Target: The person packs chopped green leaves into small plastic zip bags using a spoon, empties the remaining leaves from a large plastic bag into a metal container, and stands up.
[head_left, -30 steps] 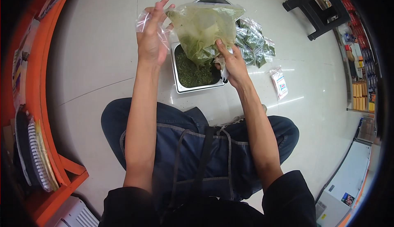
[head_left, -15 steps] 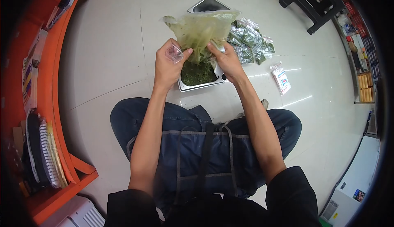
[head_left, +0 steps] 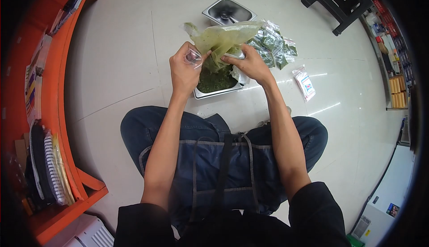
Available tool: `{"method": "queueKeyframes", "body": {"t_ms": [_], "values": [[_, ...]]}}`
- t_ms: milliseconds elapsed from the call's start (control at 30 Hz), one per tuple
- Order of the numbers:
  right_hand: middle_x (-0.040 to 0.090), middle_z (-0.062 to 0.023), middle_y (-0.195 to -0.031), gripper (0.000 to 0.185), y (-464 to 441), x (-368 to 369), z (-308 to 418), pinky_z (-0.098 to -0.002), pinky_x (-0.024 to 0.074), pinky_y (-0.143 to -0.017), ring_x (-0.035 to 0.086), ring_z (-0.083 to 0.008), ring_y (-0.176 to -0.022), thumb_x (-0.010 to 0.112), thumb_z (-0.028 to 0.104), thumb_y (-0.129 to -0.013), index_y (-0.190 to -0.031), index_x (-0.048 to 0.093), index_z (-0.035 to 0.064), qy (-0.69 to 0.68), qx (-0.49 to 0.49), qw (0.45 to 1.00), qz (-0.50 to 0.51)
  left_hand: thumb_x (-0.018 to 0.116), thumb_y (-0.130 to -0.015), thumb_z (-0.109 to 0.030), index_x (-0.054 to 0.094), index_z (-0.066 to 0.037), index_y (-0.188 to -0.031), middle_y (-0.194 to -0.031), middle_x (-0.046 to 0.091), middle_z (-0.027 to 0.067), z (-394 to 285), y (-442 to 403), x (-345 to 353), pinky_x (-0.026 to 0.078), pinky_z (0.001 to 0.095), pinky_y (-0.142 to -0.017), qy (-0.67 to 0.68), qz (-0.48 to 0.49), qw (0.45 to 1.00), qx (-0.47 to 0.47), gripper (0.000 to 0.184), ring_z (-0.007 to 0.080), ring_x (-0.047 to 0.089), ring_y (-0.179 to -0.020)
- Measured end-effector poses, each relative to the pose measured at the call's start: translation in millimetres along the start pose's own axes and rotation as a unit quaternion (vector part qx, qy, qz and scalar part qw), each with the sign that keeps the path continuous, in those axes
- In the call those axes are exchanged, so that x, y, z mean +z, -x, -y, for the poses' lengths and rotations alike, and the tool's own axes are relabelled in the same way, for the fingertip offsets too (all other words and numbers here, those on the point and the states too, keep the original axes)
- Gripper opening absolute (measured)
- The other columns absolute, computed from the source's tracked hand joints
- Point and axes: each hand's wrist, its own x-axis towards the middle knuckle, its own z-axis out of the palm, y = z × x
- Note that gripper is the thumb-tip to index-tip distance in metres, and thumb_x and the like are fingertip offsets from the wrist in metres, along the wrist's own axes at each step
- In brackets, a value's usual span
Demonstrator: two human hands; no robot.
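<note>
Both hands grip a large, cloudy green plastic bag [head_left: 225, 35] above a metal tray [head_left: 218, 94] of chopped green leaves [head_left: 215, 81]. My left hand [head_left: 185, 70] pinches the bag's left side, with a small clear plastic bag [head_left: 193, 58] tucked in its curled fingers. On the right side, my right hand [head_left: 252, 64] has its thumb and fingers closed on the large bag. Something white, partly hidden, hangs below the right hand at the tray's edge. Just to the right of the large bag lies a pile of filled clear zip bags [head_left: 275, 46].
Behind the green bag stands a second metal tray [head_left: 229, 11] with a utensil inside. A pack of small plastic bags [head_left: 304, 84] lies on the floor at the right. Farther out are a black stool [head_left: 342, 6] and an orange shelf [head_left: 56, 104].
My left hand, spread and raised a second ago, has come down and closed on the large bag. The bag has sunk and bunched between both hands, showing more of the rear tray.
</note>
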Motion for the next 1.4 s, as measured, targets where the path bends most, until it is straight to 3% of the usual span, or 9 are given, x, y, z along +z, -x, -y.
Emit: {"method": "queueKeyframes", "body": {"t_ms": [67,133,333,600,867,933,1100,1300,1400], "values": [[0.072,-0.0112,-0.109,0.037,0,4,0,-0.0338,0.049,-0.092,0.067,-0.0219,-0.099,0.075,0.025,-0.086,-0.115,0.068,0.0021,0.029,-0.028,0.999,-0.018,0.072,-0.081,0.007,0.048,0.002,-0.074,-0.06,0.046,0.001,1,0,1,0.041,0.0238,-0.057,0.001,-0.005,1.0,0.011,0.025,0.0078,0.04,-0.058],[0.07,-0.0182,-0.109,0.038,0,9,0,-0.0397,0.0492,-0.091,0.066,-0.0342,-0.102,0.076,0.026,-0.084,-0.113,0.068,0.0021,0.026,-0.034,0.997,-0.062,0.071,-0.08,0.008,0.048,0.002,-0.075,-0.059,0.046,0.001,2,0,2,0.042,0.0236,-0.057,0.001,-0.009,1.0,0.022,0.025,0.008,0.04,-0.058],[0.07,-0.019,-0.108,0.035,-2,19,-10,-0.0409,0.0503,-0.087,0.067,-0.0358,-0.099,0.074,0.025,-0.086,-0.111,0.067,0.0015,0.008,-0.061,0.993,-0.1,0.076,-0.082,-0.001,0.048,0.0,-0.075,-0.061,0.048,0.0,-7,2,0,0.042,0.0249,-0.056,-0.034,0.016,0.999,-0.024,0.029,0.0076,0.044,-0.059],[0.069,-0.0166,-0.113,0.032,2,20,-3,-0.0372,0.0479,-0.093,0.065,-0.0273,-0.104,0.069,0.021,-0.091,-0.116,0.065,0.0003,-0.084,-0.012,0.995,-0.061,0.074,-0.084,-0.003,0.061,0.004,-0.09,-0.066,0.061,0.0044,-5,2,8,0.042,0.0257,-0.057,0.033,0.025,0.999,0.002,0.016,0.0079,0.05,-0.061],[0.066,-0.0169,-0.122,0.043,2,3,9,-0.0383,0.0451,-0.1,0.062,-0.0295,-0.113,0.07,0.026,-0.092,-0.126,0.06,0.0025,0.064,-0.021,0.998,0.013,0.072,-0.084,0.0,0.059,0.004,-0.087,-0.06,0.053,0.0068,-11,-1,-1,0.043,0.0281,-0.057,-0.074,-0.019,0.997,0.005,0.014,0.0104,0.043,-0.055],[0.066,-0.0133,-0.122,0.056,-1,5,1,-0.0367,0.0456,-0.098,0.061,-0.0228,-0.112,0.074,0.034,-0.089,-0.133,0.056,0.0053,0.016,-0.067,0.997,-0.04,0.072,-0.083,0.001,0.057,0.003,-0.084,-0.059,0.051,0.0066,-7,-3,-3,0.043,0.0282,-0.057,-0.083,-0.026,0.996,0.009,0.015,0.0099,0.041,-0.055],[0.063,-0.0148,-0.126,0.062,-1,-3,-6,-0.0363,0.0447,-0.099,0.059,-0.0232,-0.115,0.072,0.03,-0.091,-0.142,0.047,0.0065,0.036,-0.039,0.999,-0.002,0.06,-0.081,0.013,0.041,0.003,-0.078,-0.059,0.042,0.0077,-6,-5,-7,0.055,0.0285,-0.074,-0.048,-0.023,0.998,0.033,0.022,0.0085,0.041,-0.06],[0.059,-0.0158,-0.133,0.062,4,-5,-4,-0.0355,0.0426,-0.102,0.057,-0.0238,-0.118,0.07,0.018,-0.091,-0.145,0.043,0.0066,-0.005,-0.036,0.998,0.055,0.054,-0.079,0.016,0.041,0.003,-0.081,-0.061,0.042,0.008,-14,-5,-6,0.055,0.0361,-0.096,-0.022,-0.013,0.999,0.038,0.018,0.009,0.042,-0.062],[0.057,-0.0164,-0.136,0.062,3,-2,-10,-0.036,0.0422,-0.103,0.057,-0.0258,-0.12,0.07,0.011,-0.088,-0.144,0.044,0.0055,0.014,-0.062,0.997,0.046,0.053,-0.079,0.016,0.042,0.003,-0.081,-0.062,0.043,0.0069,-10,-4,-6,0.056,0.0318,-0.087,-0.025,-0.02,0.999,0.027,0.017,0.0097,0.043,-0.062]]}}
